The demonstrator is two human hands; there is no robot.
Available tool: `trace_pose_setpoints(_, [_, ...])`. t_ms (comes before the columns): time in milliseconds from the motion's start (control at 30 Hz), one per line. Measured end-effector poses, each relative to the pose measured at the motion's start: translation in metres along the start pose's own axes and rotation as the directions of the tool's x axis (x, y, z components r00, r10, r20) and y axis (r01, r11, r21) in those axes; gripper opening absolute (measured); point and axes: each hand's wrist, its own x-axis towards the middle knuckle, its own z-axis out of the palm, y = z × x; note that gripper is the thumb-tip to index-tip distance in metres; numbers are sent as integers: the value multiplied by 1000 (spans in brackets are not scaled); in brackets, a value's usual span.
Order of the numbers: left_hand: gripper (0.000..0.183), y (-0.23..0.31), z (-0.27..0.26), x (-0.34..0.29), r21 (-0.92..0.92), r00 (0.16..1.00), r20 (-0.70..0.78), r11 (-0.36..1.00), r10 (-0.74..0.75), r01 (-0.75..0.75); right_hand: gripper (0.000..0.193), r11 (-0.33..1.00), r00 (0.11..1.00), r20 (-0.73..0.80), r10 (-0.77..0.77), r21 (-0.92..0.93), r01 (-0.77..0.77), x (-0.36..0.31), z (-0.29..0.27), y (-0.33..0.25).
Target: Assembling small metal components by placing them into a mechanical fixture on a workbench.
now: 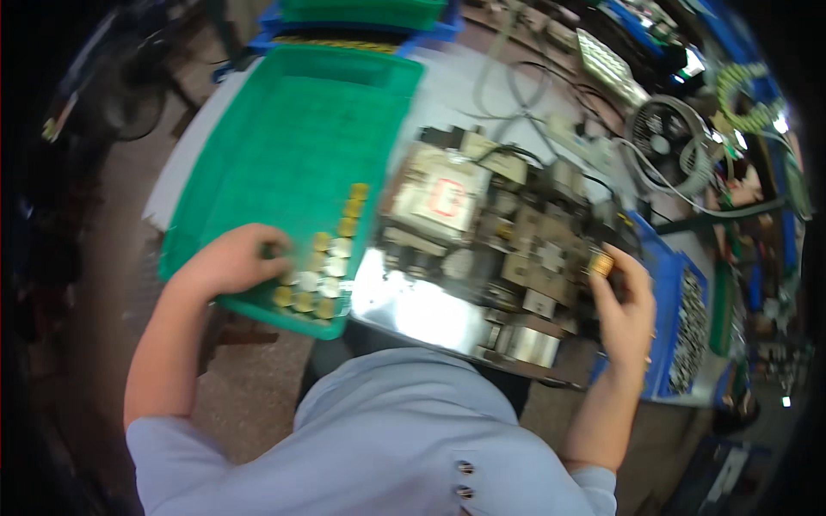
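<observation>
In the near part of a green plastic tray (228, 185) stand several small brass-coloured cylindrical parts (325, 308), grouped in short rows, some with bright tops. My left hand (241, 260) is over that tray, just left of the rows. Its fingers are curled together and blurred, and what they hold, if anything, is hidden. At the right side of a metal fixture (525, 249), my right hand (626, 305) pinches a ribbed brass cylindrical part (601, 263) between thumb and fingers. The fixture is a cluster of greasy steel blocks.
A blue bin (662, 344) of small metal pieces sits right of the fixture. A small fan (662, 138), cables (525, 95) and a coiled pale-green hose (731, 95) lie at the far right. More green and blue trays (361, 13) stand behind the tray.
</observation>
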Motion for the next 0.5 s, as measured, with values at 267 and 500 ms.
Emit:
trace_pose_setpoints(267, [23, 67, 30, 26, -595, 877, -480, 737, -5, -322, 38, 966, 967, 174, -186, -147, 212, 23, 10, 4])
trace_pose_setpoints(500, [25, 72, 53, 33, -673, 805, -592, 527, 38, -519, 37, 925, 921, 272, -278, -183, 333, 34, 10, 1])
